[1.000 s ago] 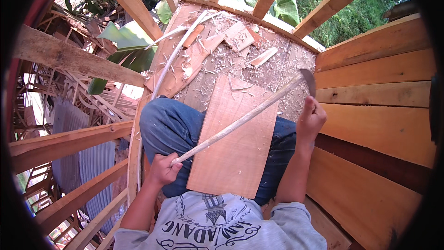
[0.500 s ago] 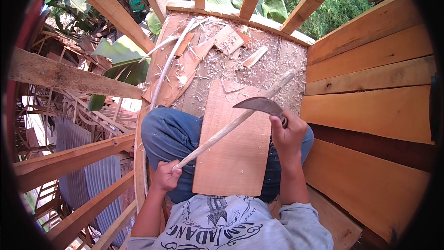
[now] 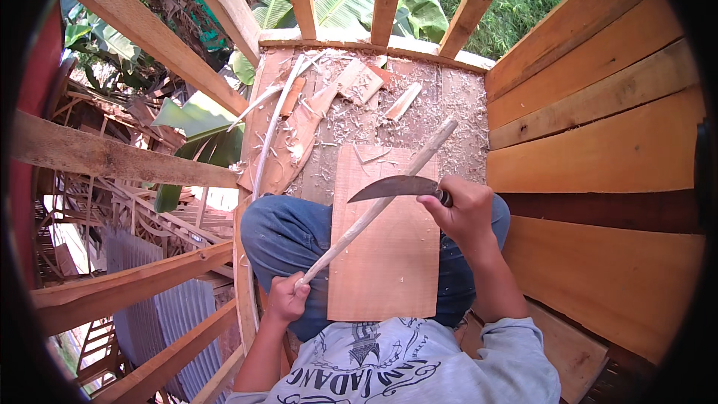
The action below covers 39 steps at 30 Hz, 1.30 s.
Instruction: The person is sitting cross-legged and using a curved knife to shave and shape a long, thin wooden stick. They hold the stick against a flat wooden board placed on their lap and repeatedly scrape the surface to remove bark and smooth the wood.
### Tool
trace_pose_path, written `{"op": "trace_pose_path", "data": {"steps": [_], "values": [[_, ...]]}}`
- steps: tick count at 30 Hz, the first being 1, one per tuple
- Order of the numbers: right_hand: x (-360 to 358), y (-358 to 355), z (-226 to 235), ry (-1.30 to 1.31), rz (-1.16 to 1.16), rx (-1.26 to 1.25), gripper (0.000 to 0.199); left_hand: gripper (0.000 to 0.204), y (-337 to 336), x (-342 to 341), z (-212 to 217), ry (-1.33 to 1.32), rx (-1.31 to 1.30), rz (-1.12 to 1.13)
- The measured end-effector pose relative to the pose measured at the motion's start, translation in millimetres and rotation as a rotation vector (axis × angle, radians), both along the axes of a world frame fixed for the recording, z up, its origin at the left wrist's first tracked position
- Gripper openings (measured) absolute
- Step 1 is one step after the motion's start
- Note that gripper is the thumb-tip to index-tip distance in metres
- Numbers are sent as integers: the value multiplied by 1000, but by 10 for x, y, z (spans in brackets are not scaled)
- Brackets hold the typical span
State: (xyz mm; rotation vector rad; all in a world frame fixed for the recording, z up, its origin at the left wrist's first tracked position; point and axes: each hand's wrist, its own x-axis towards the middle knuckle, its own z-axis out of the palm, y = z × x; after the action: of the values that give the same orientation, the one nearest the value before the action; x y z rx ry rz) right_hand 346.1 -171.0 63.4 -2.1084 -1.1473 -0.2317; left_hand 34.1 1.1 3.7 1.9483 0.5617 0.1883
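My left hand (image 3: 287, 298) is closed round the near end of a pale wooden stick (image 3: 348, 239), which slants up and away to the right. My right hand (image 3: 465, 210) grips the dark handle of a curved-blade knife (image 3: 396, 188). The blade points left and lies across the stick, a little beyond its middle; from above I cannot tell whether it touches. A rectangular wooden board (image 3: 383, 277) rests across my lap beneath both. A thin shaving or strip (image 3: 372, 158) lies on the board's far end.
Curled shavings and wood offcuts (image 3: 360, 84) litter the plank floor (image 3: 467, 105) ahead. A long pale strip (image 3: 272, 131) runs along the left edge. Railing bars (image 3: 120, 153) stand on the left and front; a plank wall (image 3: 591, 161) closes the right.
The knife has slid left and slightly nearer along the stick, its blade turning more level. My view has shifted a little, so the whole scene sits differently.
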Motion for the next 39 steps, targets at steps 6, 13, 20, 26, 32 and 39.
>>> {"op": "trace_pose_path", "data": {"steps": [6,13,20,26,32,39], "values": [[310,-82,94,328,-302,100,51,39,-38,-11,27,-15,124,-41],[246,-286,111,469,-407,68,56,40,-105,-8,-7,-39,222,3],[-70,-403,-31,1080,-105,457,48,43,-144,11,-73,-84,329,33],[-322,-57,162,1284,125,633,33,30,-149,-31,-104,-78,406,-11],[-376,72,239,1519,135,744,11,36,-265,-25,107,95,407,13],[-495,-20,253,1670,224,901,11,45,-175,224,707,138,68,-167]]}}
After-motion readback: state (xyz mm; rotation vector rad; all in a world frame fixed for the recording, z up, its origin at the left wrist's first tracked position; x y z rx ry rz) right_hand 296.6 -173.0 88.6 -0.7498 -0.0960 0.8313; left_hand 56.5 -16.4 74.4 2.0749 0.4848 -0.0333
